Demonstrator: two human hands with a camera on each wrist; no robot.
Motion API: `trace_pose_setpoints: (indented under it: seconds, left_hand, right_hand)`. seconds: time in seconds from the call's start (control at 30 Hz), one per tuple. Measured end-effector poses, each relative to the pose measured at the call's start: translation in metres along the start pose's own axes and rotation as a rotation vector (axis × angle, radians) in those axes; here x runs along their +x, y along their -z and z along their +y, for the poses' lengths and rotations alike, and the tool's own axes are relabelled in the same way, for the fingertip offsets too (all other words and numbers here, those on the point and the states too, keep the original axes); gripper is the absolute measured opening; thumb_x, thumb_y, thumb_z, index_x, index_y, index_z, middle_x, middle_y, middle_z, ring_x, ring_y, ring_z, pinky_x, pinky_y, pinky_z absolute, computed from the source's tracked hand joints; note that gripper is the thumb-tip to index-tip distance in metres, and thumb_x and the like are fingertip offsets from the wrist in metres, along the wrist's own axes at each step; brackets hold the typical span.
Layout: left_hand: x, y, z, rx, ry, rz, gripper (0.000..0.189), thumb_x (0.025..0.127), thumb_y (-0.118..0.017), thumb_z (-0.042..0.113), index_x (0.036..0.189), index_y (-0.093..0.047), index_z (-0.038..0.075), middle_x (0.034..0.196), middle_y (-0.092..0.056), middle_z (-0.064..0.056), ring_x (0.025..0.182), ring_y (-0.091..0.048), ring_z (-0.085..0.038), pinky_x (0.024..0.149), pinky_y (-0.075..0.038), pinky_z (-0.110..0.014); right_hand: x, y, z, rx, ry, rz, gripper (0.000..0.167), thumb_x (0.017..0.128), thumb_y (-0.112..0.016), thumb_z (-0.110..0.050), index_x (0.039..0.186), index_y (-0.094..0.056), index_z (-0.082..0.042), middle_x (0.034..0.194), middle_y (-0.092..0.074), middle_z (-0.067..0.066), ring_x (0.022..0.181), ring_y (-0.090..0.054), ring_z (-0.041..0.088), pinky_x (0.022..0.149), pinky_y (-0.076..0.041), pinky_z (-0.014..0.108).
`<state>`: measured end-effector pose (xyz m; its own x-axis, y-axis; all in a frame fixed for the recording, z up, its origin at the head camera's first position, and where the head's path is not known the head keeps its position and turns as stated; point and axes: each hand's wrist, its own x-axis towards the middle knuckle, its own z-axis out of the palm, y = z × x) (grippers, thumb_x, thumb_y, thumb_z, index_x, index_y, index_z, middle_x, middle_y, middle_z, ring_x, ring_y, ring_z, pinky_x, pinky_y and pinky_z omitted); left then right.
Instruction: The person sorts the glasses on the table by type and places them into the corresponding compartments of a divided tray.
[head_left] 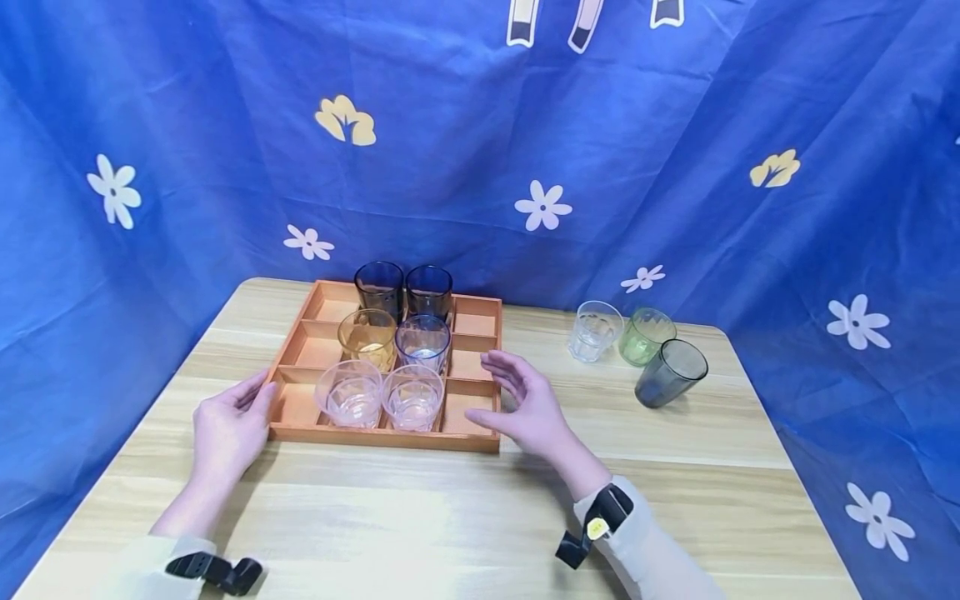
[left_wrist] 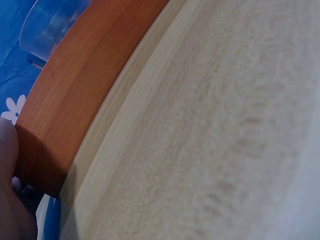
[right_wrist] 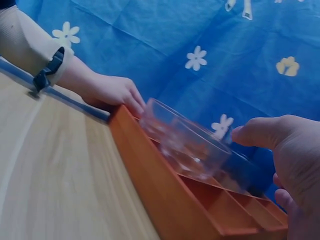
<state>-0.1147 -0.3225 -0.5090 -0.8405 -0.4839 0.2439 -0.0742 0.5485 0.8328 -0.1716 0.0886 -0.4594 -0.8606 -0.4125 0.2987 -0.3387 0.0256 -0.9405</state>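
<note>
A wooden compartment tray point(head_left: 405, 439) lies on the table with several glasses standing in its middle columns. Two clear pinkish glasses point(head_left: 349, 398) are in the front row, an amber glass point(head_left: 367, 340) and a bluish glass point(head_left: 423, 343) behind them, and two dark glasses point(head_left: 379, 287) at the back. My left hand point(head_left: 230, 425) holds the tray's front left corner, its thumb against the wood in the left wrist view. Over the tray's right side hovers my right hand point(head_left: 528, 402), thumb and fingers spread apart, holding nothing.
To the right of the tray stand a clear glass point(head_left: 595, 332) and a green glass point(head_left: 647, 337), with a smoky grey glass point(head_left: 670, 373) tilted beside them. A blue flowered cloth point(head_left: 442, 192) hangs behind the wooden table point(head_left: 360, 517).
</note>
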Motion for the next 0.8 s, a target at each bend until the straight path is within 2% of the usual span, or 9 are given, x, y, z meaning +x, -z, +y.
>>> trace_pose_setpoints:
  seconds: [0.2, 0.37, 0.57, 0.8]
  left_hand:
    - [-0.001, 0.001, 0.002, -0.001, -0.004, -0.001, 0.033, 0.104, -0.069, 0.018, 0.132, -0.073, -0.001, 0.122, -0.071, -0.022, 0.09, -0.057, 0.021, 0.075, -0.048, -0.001]
    - [-0.001, 0.0, 0.001, 0.014, -0.009, -0.001, 0.033, 0.104, -0.07, 0.018, 0.132, -0.073, 0.0, 0.121, -0.071, -0.022, 0.09, -0.056, 0.021, 0.074, -0.047, 0.0]
    - [0.0, 0.0, 0.0, -0.009, 0.006, 0.003, 0.033, 0.104, -0.07, 0.017, 0.132, -0.073, -0.001, 0.122, -0.07, -0.022, 0.089, -0.057, 0.021, 0.074, -0.048, -0.001]
    - [0.0, 0.0, 0.001, -0.001, -0.001, 0.005, 0.033, 0.103, -0.07, 0.017, 0.131, -0.073, -0.001, 0.121, -0.071, -0.022, 0.09, -0.057, 0.022, 0.075, -0.048, -0.001]
  right_hand:
    - [-0.006, 0.027, 0.004, -0.018, 0.018, 0.092, 0.082, 0.076, -0.092, 0.007, 0.147, -0.051, 0.007, 0.145, -0.06, 0.017, 0.138, -0.053, 0.041, 0.118, -0.042, 0.037]
    - [-0.012, 0.053, 0.011, -0.035, 0.014, 0.185, 0.08, 0.075, -0.09, 0.011, 0.145, -0.052, 0.008, 0.144, -0.061, 0.02, 0.136, -0.053, 0.043, 0.117, -0.043, 0.035]
    - [-0.012, 0.081, 0.02, -0.048, 0.009, 0.292, 0.08, 0.076, -0.088, 0.014, 0.146, -0.05, 0.011, 0.145, -0.06, 0.022, 0.138, -0.052, 0.043, 0.117, -0.043, 0.037]
    - [-0.009, 0.102, 0.023, -0.015, 0.009, 0.431, 0.083, 0.076, -0.085, 0.019, 0.148, -0.044, 0.013, 0.145, -0.057, 0.026, 0.139, -0.047, 0.047, 0.12, -0.04, 0.04]
